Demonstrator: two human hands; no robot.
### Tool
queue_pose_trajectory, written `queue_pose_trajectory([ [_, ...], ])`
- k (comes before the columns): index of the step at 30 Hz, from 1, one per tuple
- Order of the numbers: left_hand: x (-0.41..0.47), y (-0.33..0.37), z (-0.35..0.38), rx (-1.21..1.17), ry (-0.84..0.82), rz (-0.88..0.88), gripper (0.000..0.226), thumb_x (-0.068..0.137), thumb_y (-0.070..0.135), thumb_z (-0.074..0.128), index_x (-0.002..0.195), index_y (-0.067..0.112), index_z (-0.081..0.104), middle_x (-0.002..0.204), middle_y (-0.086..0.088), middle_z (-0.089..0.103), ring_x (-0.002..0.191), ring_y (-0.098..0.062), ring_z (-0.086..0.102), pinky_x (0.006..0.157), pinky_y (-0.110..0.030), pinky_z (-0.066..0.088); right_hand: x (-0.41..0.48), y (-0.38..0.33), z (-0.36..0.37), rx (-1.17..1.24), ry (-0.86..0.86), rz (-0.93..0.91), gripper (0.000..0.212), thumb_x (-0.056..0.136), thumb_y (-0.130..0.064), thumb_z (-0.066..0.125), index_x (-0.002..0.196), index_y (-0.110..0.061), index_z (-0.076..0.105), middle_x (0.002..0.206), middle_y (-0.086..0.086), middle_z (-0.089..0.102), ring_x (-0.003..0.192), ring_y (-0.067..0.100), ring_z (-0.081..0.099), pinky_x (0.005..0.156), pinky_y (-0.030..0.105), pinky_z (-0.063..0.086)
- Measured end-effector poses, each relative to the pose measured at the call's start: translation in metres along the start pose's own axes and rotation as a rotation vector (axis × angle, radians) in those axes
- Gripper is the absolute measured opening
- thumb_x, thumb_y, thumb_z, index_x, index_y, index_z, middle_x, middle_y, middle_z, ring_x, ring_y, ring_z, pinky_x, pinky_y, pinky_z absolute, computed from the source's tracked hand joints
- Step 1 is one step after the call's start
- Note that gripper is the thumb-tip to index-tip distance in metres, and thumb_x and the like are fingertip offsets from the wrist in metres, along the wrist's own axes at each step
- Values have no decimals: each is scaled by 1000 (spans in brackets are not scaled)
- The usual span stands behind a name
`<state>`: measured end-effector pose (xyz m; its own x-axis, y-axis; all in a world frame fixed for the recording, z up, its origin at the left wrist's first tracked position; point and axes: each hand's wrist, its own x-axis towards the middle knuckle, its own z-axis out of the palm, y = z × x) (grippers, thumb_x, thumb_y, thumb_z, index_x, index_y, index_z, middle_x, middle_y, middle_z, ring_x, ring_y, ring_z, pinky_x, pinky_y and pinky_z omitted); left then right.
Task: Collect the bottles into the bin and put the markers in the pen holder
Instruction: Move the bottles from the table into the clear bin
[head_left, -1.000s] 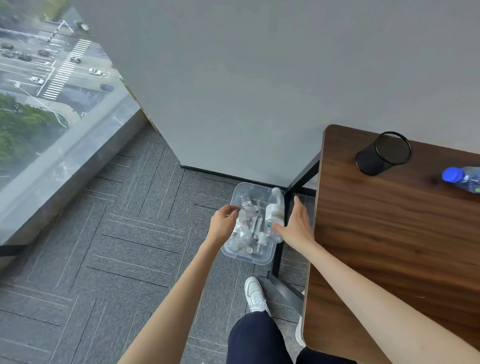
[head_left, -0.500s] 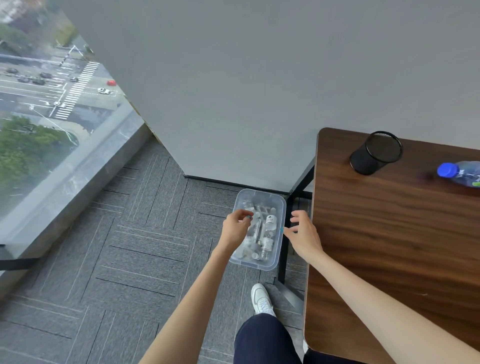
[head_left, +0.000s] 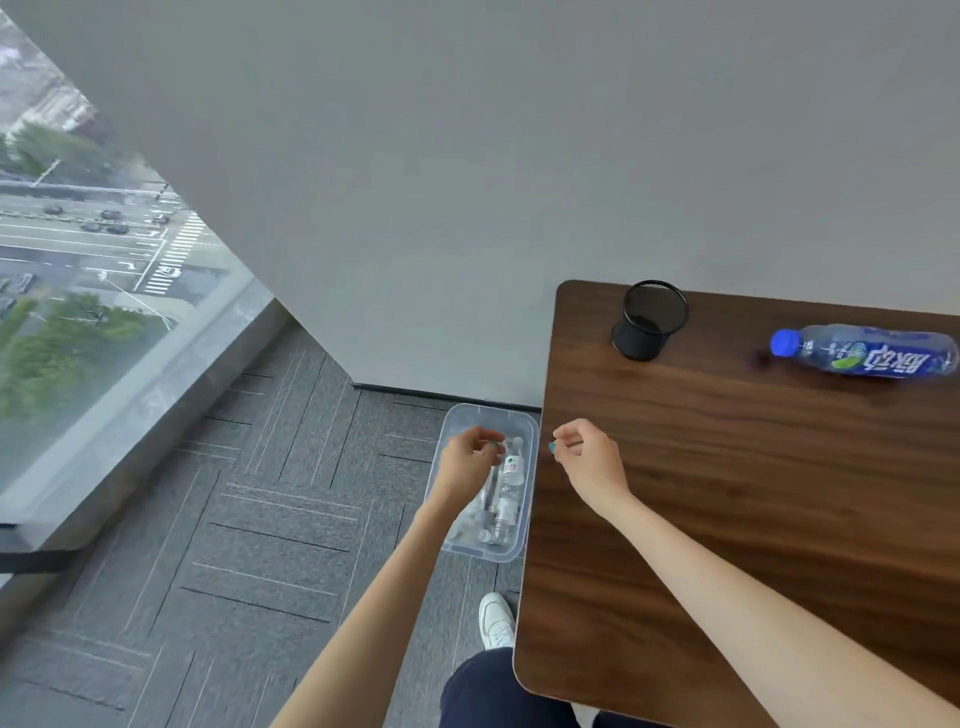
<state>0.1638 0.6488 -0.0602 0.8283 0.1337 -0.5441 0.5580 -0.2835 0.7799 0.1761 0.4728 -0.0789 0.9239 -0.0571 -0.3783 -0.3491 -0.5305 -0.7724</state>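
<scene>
— Where are the bottles?
— Several small clear plastic bottles (head_left: 510, 480) lie jumbled in the bin (head_left: 493, 415), a see-through tub with rounded corners. It sits on the floor at the centre of the frame, just left of the desk (head_left: 753, 509). Another, the blue-capped bottle (head_left: 872, 356) with a glossy blue label, lies on its side on the desk at the right edge.
— And the hands?
— The left hand (head_left: 467, 460) hovers over the bin's far end, fingertips drawn together. I cannot tell whether they pinch anything. The right hand (head_left: 592, 462) hangs above the desk's left edge, fingers loosely curled, holding nothing.
— The pen holder?
— The pen holder (head_left: 649, 327) is a black mesh cylinder, upright near the desk's far left corner, well apart from the blue-capped bottle. The desk is dark wood grain with rounded corners, and the floor (head_left: 260, 493) is grey ribbed carpet tile.
</scene>
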Motion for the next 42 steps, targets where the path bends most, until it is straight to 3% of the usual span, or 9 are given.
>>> queue_pose_trajectory([
  [5,-26,28,78,47,18,9,24,88,5,48,101,11,68,97,-12,72,73,-14,65,65,-24,47,-1,36,-76,39,-4,-15,10,92,-9,58,96,-15,65,92,-2,65,84,16,65,75,28,52],
  [9,-47,50,141,92,32,64,21,82,15,52,86,28,67,92,-5,74,85,-20,70,82,-35,53,-4,69,-134,31,1,-13,8,92,-12,60,95,-17,64,92,0,67,86,17,67,79,34,55],
  [12,-65,70,178,77,25,64,21,87,13,51,93,25,67,93,-1,74,84,-13,71,80,-28,54,-8,89,-174,24,13,-22,8,91,-12,61,94,-17,65,91,0,67,85,18,68,79,37,56],
  [20,-88,95,245,105,-50,102,24,91,11,48,98,22,68,96,-2,72,85,-13,71,81,-34,57,-23,127,-245,55,93,5,9,92,-13,61,92,-20,65,94,-1,67,85,18,68,81,44,58],
  [25,-94,96,290,145,-133,106,27,91,8,44,103,18,66,97,0,72,78,-11,69,61,-22,49,-36,157,-279,64,172,41,9,90,-12,60,92,-18,66,91,0,67,84,20,69,81,44,57],
  [38,-103,145,410,206,-212,134,29,90,3,41,104,12,65,93,-2,72,75,-12,66,59,-13,48,-39,231,-401,16,310,138,11,92,-11,58,97,-19,62,95,-3,66,89,16,67,78,33,55],
  [42,-97,167,460,235,-228,116,27,91,6,43,104,14,66,96,-1,72,76,-11,68,67,-20,49,-24,254,-455,-39,354,177,13,91,-16,60,104,-15,60,97,-2,64,90,16,62,74,31,48],
])
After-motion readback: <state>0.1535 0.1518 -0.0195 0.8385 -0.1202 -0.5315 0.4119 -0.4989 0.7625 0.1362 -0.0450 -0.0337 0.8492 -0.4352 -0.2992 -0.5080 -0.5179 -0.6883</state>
